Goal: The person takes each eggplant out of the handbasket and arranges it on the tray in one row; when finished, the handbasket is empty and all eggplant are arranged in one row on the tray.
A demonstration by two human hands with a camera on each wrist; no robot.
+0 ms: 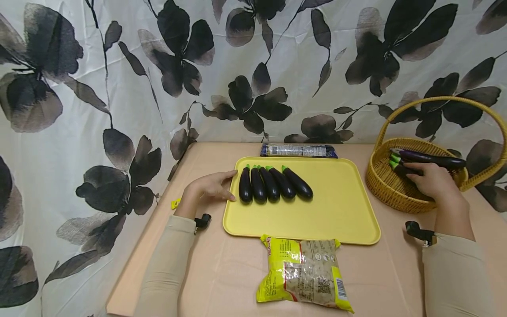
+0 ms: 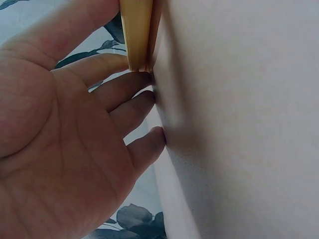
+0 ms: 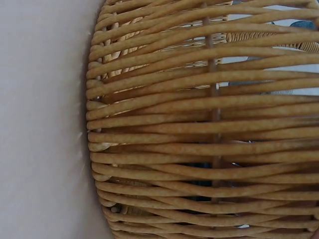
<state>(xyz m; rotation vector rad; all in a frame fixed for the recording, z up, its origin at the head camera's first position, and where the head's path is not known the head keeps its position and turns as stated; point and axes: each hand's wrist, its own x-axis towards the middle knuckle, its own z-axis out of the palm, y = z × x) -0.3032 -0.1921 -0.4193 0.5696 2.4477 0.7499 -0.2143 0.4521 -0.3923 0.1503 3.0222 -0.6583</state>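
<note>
Several dark purple eggplants (image 1: 271, 184) lie side by side on the left half of a yellow tray (image 1: 336, 202), green caps toward the back. At the tray's left edge, my left hand (image 1: 211, 186) touches the rim with thumb and fingers spread; in the left wrist view its fingertips (image 2: 158, 135) rest by the table. Reaching into a wicker basket (image 1: 390, 191) at the right, my right hand (image 1: 433, 180) grips an eggplant (image 1: 401, 169) near its green cap. Another eggplant (image 1: 431, 158) lies just behind it. Basket weave (image 3: 209, 124) hides this hand in the right wrist view.
A yellow and beige snack-like bag (image 1: 313, 277) lies in front of the tray. Behind the tray is a dark blue long package (image 1: 299, 150). The basket's tall handle (image 1: 443, 99) arches above it. A floral curtain (image 1: 245, 53) hangs behind the table.
</note>
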